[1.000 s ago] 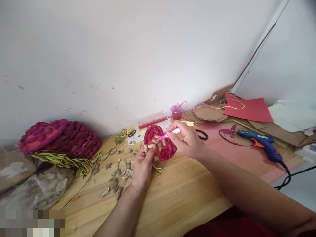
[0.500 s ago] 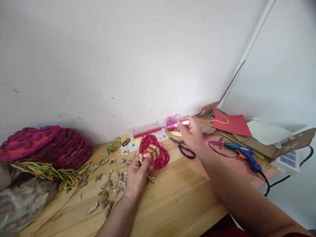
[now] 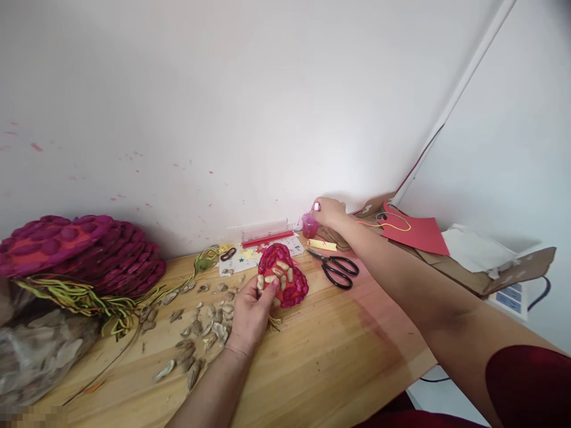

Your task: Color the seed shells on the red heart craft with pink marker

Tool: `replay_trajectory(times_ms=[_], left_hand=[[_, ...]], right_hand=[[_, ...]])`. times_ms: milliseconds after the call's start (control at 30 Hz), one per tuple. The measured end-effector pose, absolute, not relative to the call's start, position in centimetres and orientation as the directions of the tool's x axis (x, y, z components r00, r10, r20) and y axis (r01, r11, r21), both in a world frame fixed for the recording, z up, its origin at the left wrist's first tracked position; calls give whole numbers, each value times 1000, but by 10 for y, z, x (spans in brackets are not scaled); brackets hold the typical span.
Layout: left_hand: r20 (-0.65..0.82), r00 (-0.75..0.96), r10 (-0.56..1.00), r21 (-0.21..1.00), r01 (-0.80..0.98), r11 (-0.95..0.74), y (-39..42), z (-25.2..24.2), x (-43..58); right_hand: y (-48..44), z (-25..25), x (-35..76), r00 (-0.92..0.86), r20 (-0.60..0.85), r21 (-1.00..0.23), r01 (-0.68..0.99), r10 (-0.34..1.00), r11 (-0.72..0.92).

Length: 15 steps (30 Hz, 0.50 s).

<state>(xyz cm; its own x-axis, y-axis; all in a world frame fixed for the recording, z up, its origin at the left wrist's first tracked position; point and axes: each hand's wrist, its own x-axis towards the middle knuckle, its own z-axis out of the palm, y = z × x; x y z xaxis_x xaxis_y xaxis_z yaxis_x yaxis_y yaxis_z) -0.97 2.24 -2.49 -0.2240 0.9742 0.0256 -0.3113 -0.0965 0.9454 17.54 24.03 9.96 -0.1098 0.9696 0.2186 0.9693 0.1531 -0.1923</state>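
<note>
Left hand (image 3: 254,309): one, thumb laid over the face of a red disc (image 3: 295,291), fingers behind, pinching its near left edge. Disc: lifted at the fingertips, face tilted up toward the wearer, longer line slanting from far left to near right; rimmed with magenta peanuts, pale peanuts (image 3: 284,281) toward the middle.

Right hand (image 3: 329,211): one, reached out beyond the disc and to its right, fingers drawn together on what appears to be a brush (image 3: 317,207); only its pale end shows, so its slant cannot be told.

Cup (image 3: 309,228): one, clear, pink inside, directly below the right fingertips. The right hand is the nearer to it; from the left hand it lies farther off, ahead and to the right, past the disc.

Scissors (image 3: 325,261): one pair, black-handled, nearer the wearer than the right hand, to the right of the disc.

Paper strip (image 3: 322,244): yellow, between right hand and scissors.

Peanut shells (image 3: 218,331): scattered, just left of the left hand.

Stack of discs (image 3: 84,252): magenta and red, well left of the left hand.
</note>
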Motion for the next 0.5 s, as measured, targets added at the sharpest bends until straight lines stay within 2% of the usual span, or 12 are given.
replay_trajectory(times_ms=[233, 500], left_hand=[[23, -209, 978, 944, -317, -90, 23, -24, -9], [43, -203, 978, 946, -307, -105, 23, -24, -9]], right_hand=[[238, 93, 173, -134, 136, -103, 983, 982, 149], [248, 98, 169, -162, 106, 16, 987, 981, 162]])
